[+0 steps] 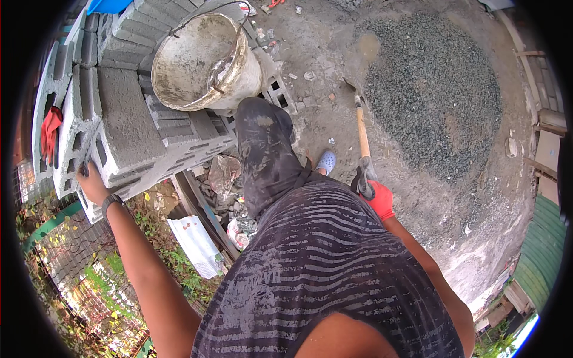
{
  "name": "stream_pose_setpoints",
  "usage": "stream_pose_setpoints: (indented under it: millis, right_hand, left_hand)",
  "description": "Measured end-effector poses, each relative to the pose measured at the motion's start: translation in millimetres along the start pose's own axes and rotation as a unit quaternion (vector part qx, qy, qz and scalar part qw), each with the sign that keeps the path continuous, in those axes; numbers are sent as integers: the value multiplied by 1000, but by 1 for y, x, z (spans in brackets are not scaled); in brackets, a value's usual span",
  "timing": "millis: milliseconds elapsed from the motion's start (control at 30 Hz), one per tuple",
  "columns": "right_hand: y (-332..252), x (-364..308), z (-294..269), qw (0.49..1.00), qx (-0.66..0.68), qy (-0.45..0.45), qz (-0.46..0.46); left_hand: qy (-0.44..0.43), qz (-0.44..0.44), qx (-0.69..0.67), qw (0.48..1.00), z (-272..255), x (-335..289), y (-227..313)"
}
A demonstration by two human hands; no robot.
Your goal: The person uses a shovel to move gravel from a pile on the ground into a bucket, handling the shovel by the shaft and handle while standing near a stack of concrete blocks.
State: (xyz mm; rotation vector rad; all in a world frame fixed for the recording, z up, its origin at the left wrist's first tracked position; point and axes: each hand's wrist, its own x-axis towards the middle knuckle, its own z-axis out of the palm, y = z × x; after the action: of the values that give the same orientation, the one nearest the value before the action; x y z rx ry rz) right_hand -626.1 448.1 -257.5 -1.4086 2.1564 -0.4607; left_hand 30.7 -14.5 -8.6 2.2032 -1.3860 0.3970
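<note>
My right hand [381,200], in a red glove, is closed on the grey grip end of a shovel [362,134]. The shovel's wooden shaft points away from me, and its blade lies by the near left edge of a gravel pile [433,89]. My bare left hand [94,184], a dark band on the wrist, is at the end of a stack of grey hollow concrete blocks [128,122]. Its fingers are bent around a block's edge by a dark hollow; their tips are partly hidden. A red glove [51,132] hangs over the blocks just beyond this hand.
A large cement-stained bucket [206,65] tilts on the blocks, against my raised knee. My foot in a light blue clog [326,161] stands on the dirt ground. Rubble [224,179], a white sack [196,246] and plants lie below the stack. Green corrugated sheeting [542,247] stands at the right.
</note>
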Motion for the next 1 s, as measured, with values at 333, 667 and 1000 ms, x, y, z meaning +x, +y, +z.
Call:
stream_pose_setpoints:
  millis: [333, 667, 1000]
  right_hand:
    - [-3, -1, -3, 1000, 0, 12, -8]
    - [-13, 26, -49, 995, -54, -27, -77]
    - [5, 152, -168, 959, 207, 155, 116]
  left_hand:
    - [-15, -6, 12, 1000, -3, -2, 6]
    - [-19, 2, 23, 1000, -3, -3, 8]
    - [-13, 15, 16, 1000, -4, -1, 6]
